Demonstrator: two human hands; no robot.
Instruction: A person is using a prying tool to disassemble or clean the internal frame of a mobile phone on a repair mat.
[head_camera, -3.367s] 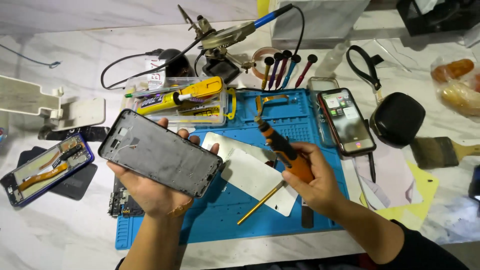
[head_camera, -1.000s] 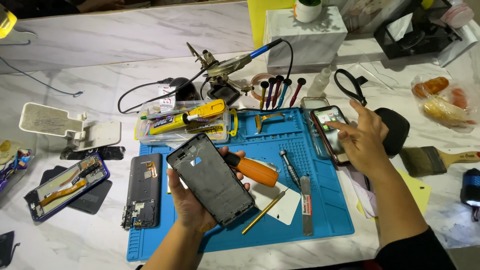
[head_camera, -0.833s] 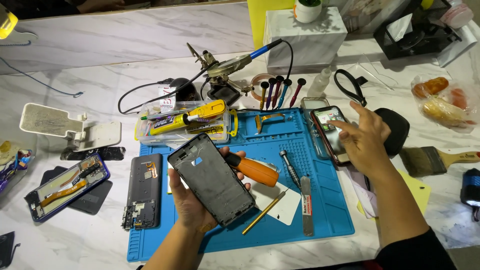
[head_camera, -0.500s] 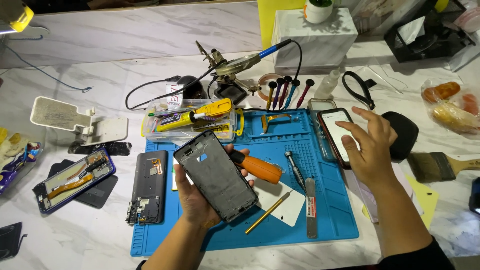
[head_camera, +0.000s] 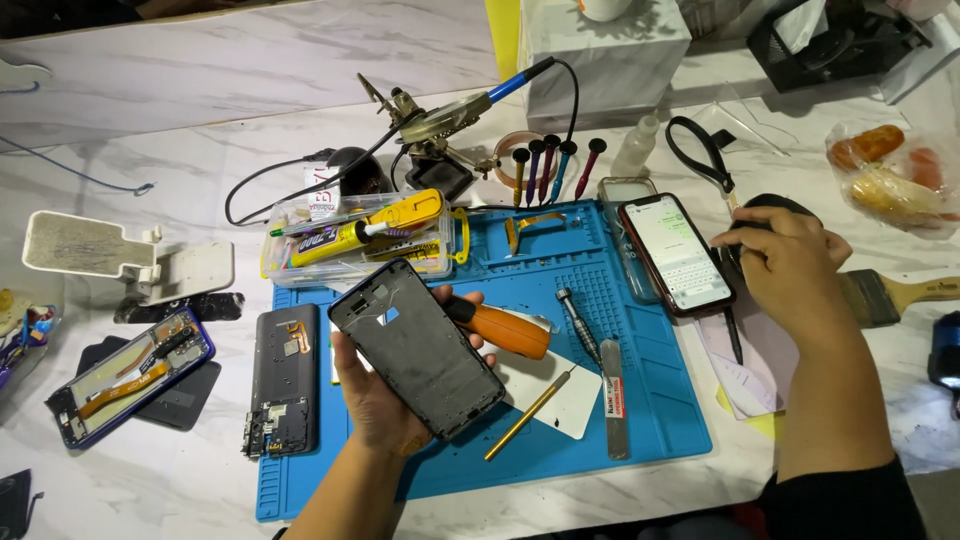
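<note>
My left hand grips a dark, stripped phone frame, tilted over the blue work mat. Just behind the frame an orange-handled screwdriver lies on the mat. My right hand holds nothing; its loosely curled fingers rest beside a lit phone and over a black pouch. A white card, a brass stick, a small driver and a flat metal pry tool lie between the two hands.
An opened black phone lies on the mat's left edge, with a blue-framed opened phone further left. A clear box with a glue tube, a soldering iron stand, scissors and a brush ring the mat.
My right hand put down the orange-handled screwdriver, reached over the lit phone, and has now drawn back to its right side with fingers curled. My left hand still holds the frame.
</note>
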